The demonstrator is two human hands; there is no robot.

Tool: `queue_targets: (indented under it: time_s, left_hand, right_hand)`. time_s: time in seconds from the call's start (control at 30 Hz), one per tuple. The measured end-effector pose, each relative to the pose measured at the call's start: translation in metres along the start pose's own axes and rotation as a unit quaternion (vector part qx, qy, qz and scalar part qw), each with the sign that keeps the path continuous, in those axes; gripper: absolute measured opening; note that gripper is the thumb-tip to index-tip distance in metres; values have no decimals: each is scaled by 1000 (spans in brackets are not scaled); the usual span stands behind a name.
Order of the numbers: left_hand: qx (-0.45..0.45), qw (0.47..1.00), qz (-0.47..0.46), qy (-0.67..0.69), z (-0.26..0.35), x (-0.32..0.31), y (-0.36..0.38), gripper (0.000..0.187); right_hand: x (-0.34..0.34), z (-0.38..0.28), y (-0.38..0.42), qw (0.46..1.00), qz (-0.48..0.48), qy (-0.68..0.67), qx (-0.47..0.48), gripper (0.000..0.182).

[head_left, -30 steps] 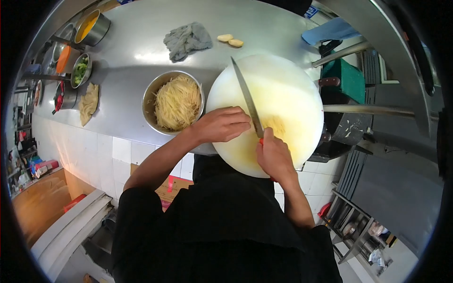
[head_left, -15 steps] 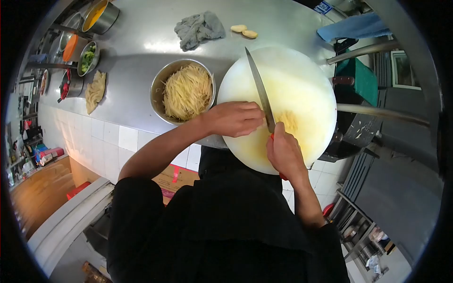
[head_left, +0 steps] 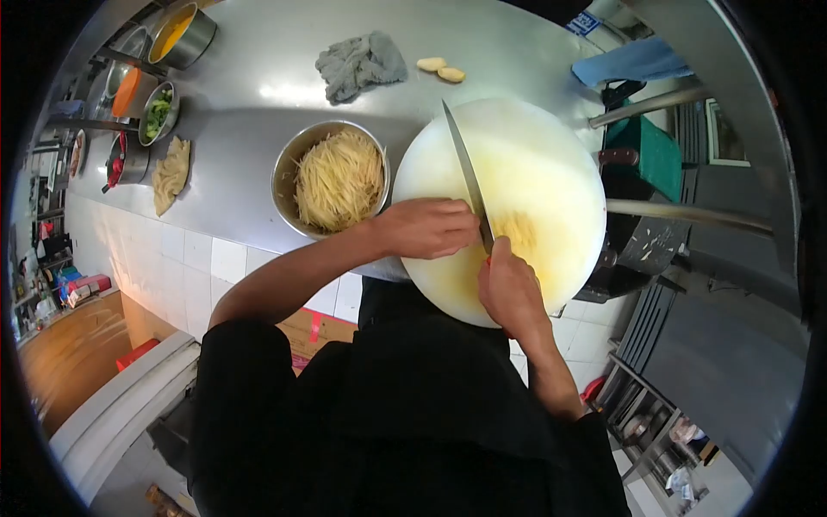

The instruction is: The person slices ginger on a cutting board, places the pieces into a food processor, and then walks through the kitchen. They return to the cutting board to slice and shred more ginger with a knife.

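My right hand [head_left: 514, 289] is wrapped round the red handle of a long knife [head_left: 466, 164], whose blade points away over the round white cutting board [head_left: 551, 146]. Just left of the blade, my left hand [head_left: 438, 227] rests on the board with its fingers curled together; whatever lies beneath them is hidden. Thin yellow shreds [head_left: 515, 230] lie on the board to the right of the knife. Beside the board on the left stands a metal bowl [head_left: 278, 185] heaped with pale shredded strips [head_left: 339, 179].
Behind the board lie a grey cloth [head_left: 360, 66] and two peeled pale pieces [head_left: 441, 69]. A tan cloth [head_left: 171, 177], a bowl of chopped greens [head_left: 159, 113] and a pot [head_left: 195, 48] are at left. A blue cloth [head_left: 633, 62] hangs at right.
The whole view has shifted slightly, with the board appearing a little lower. Both hands keep nearly the same places, and the knife remains in my right hand.
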State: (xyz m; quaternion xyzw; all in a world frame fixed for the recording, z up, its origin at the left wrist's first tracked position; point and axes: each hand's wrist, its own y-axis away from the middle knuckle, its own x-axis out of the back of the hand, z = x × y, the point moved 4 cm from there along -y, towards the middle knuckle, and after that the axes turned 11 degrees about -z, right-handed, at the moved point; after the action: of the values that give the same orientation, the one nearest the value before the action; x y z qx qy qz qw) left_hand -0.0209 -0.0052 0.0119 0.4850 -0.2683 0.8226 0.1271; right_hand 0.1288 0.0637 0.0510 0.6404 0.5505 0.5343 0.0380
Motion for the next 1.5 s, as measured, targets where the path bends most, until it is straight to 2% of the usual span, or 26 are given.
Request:
queue_targets:
  time_s: [0.3, 0.4, 0.6, 0.63, 0.7, 0.83, 0.93, 1.03, 1.1, 1.2, 1.3, 1.4, 1.5]
  left_hand:
    - [-3, 999, -50, 21, -6, -3, 1, 29]
    - [0, 999, -46, 19, -6, -6, 2, 27]
    - [-16, 999, -44, -4, -6, -6, 3, 24]
    - [-15, 999, -42, -7, -8, -5, 2, 24]
    - [-39, 998, -32, -42, -5, -4, 3, 24]
    - [-41, 995, -71, -48, -3, -4, 4, 24]
    - [-37, 998, -32, -38, -5, -8, 2, 22]
    - [-33, 999, 11, -22, -7, 2, 1, 14]
    - [-35, 998, -37, -29, -3, -1, 3, 22]
    - [-24, 1000, -4, 1, -4, -1, 3, 23]
    - [-29, 998, -28, -42, -4, -5, 4, 23]
    - [-31, 998, -7, -53, -4, -5, 4, 22]
    - [-32, 999, -38, -18, -5, -4, 3, 21]
  right_hand:
    - [20, -7, 21, 998, -50, 32, 2, 16]
    - [9, -12, 32, 995, -59, 66, -38, 14]
    - [9, -11, 44, 995, -75, 50, -33, 16]
    - [5, -10, 35, 995, -74, 52, -32, 16]
    - [-4, -7, 15, 999, -3, 48, 0, 17]
    - [3, -11, 21, 998, -38, 45, -19, 17]
    - [2, -9, 22, 997, -49, 45, -25, 18]
    - [4, -10, 10, 999, -14, 44, 4, 18]
    - [7, -16, 25, 998, -54, 41, -19, 19]
    - [-3, -9, 1, 999, -6, 35, -7, 20]
    - [6, -16, 15, 998, -40, 38, -27, 21]
    - [0, -13, 7, 999, -18, 34, -13, 21]
    - [5, -14, 8, 999, -35, 30, -26, 21]
